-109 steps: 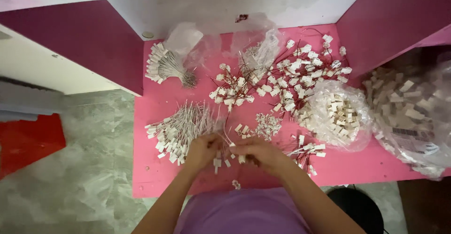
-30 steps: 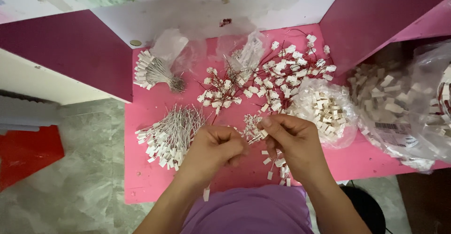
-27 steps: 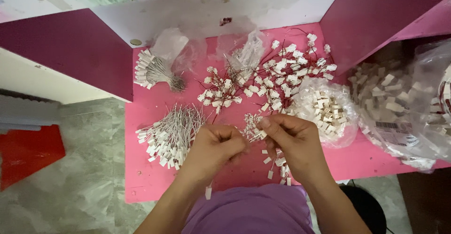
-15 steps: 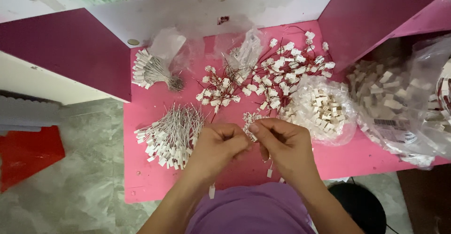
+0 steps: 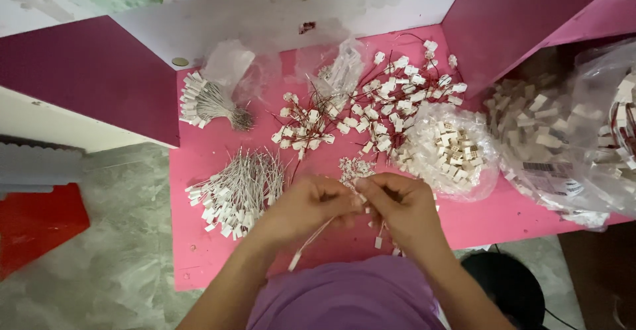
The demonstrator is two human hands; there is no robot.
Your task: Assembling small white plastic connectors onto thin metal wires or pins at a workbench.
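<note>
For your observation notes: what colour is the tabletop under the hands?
Pink; the tabletop shows best in the head view.

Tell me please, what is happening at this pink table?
A person works with both hands close together over the pink table. The left hand and right hand pinch a thin white wire with a small white connector at its end. Bundles of white wires, red-wired connectors and a clear bag of white plugs lie around.

A thin white wire (image 5: 310, 237) with a small white plug on its end hangs down, slanting left. Its top end is pinched between the fingers of both hands, above the pink table.
</note>
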